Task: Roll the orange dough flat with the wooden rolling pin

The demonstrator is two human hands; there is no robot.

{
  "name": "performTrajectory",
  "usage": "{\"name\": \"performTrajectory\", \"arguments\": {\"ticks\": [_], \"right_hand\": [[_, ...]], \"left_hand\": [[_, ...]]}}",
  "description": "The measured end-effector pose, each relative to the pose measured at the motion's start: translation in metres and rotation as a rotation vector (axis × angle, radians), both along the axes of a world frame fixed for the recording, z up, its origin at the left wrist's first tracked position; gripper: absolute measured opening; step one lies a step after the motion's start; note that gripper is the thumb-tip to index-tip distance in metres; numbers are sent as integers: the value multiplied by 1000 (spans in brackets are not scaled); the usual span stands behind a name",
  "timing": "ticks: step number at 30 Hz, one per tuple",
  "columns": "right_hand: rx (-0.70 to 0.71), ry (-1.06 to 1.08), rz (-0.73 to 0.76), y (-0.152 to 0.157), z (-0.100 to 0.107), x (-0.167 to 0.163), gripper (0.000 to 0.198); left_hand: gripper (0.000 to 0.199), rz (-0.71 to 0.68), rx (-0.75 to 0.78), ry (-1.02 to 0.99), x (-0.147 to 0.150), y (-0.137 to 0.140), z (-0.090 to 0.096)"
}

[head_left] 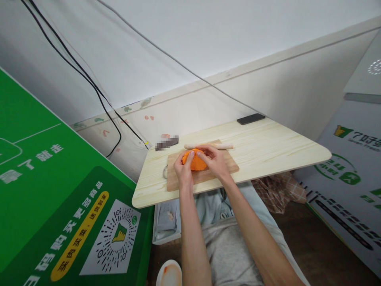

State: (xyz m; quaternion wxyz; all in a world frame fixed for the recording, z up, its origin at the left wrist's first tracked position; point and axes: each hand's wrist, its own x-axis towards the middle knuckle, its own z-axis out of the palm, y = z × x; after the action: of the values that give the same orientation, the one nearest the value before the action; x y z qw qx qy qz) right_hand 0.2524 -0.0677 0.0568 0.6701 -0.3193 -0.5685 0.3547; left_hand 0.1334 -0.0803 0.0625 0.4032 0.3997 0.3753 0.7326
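Observation:
Both of my hands grip a flattened, rounded piece of orange modelling clay (pixel 197 162) with a slightly uneven edge. My left hand (pixel 183 167) is closed on its left side, thumb on the near face. On the upper right, my right hand (pixel 214 159) holds the same piece between thumb and fingers. Beneath lies a wooden cutting board (pixel 175 182) with a metal ring at its left end. A pale wooden rolling pin (pixel 224 146) rests across the board's far side, just beyond my hands and partly behind them.
The light wood table (pixel 282 149) stands against the wall. A black phone (pixel 251 118) lies at its back edge, and a blurred dark item (pixel 166 143) sits at the far left. Green panels (pixel 89 190) rise on the left, a white cabinet (pixel 342 167) on the right. Cables (pixel 98 89) hang along the wall.

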Motion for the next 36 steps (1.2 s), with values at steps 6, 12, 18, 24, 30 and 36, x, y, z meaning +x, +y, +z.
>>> {"name": "performTrajectory", "arguments": {"ticks": [6, 12, 18, 24, 30, 36], "right_hand": [[-10, 9, -25, 1, -1, 0, 35], [-22, -18, -13, 3, -3, 1, 37], [2, -67, -35, 5, -5, 2, 40], [25, -118, -46, 6, -6, 2, 38], [13, -101, -34, 6, -6, 0, 39], [18, -58, -24, 2, -3, -2, 33]], "left_hand": [[38, -23, 8, 17, 0, -3, 1], [40, -28, -3, 26, 0, -3, -1], [40, -23, 25, 73, 1, -2, -1], [37, -38, 3, 103, 2, -3, -3], [37, -8, 22, 138, 0, 0, -6], [38, 14, 35, 100, 0, 2, -6]]}}
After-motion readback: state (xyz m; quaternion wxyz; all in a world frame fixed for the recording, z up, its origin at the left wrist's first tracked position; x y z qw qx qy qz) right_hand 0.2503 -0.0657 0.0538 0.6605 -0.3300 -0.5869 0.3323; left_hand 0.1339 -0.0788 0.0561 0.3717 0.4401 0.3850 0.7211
